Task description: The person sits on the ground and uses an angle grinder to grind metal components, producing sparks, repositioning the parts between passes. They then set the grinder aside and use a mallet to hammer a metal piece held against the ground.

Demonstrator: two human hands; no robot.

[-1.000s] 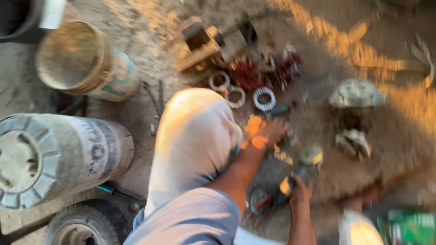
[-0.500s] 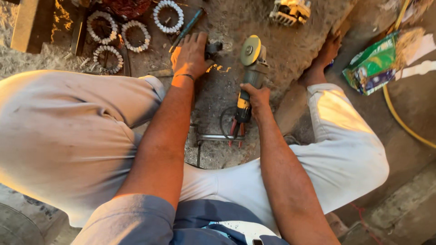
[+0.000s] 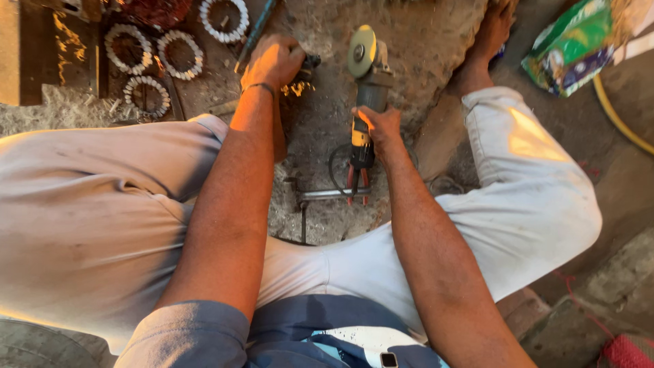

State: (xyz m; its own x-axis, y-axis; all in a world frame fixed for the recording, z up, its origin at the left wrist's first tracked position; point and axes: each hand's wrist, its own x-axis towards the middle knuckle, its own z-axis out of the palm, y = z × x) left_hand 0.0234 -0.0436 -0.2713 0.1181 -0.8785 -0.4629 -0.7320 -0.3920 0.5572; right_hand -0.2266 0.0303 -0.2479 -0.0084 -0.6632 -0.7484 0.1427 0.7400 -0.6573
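Observation:
I squat over dusty ground. My right hand (image 3: 379,127) grips the yellow and black body of an angle grinder (image 3: 366,82), whose disc (image 3: 362,50) points away from me, just right of my left hand. My left hand (image 3: 274,63) is closed over a small dark metal part (image 3: 308,66) on the ground; a thin bracelet sits on the wrist. The grinder's cable (image 3: 335,174) loops back toward my legs. My knees in light trousers flank both arms, and my bare right foot (image 3: 488,41) rests at the upper right.
Several white ring-shaped parts (image 3: 178,54) lie at the upper left beside a wooden block (image 3: 17,51). A metal rod (image 3: 327,195) lies between my legs. A green bag (image 3: 569,44) and a yellow hose (image 3: 616,116) are at the right. A blue-handled tool (image 3: 257,27) lies above my left hand.
The view swung from a drum and buckets down to my lap. Since half a second ago my hands stay in place on the part and grinder, seen closer.

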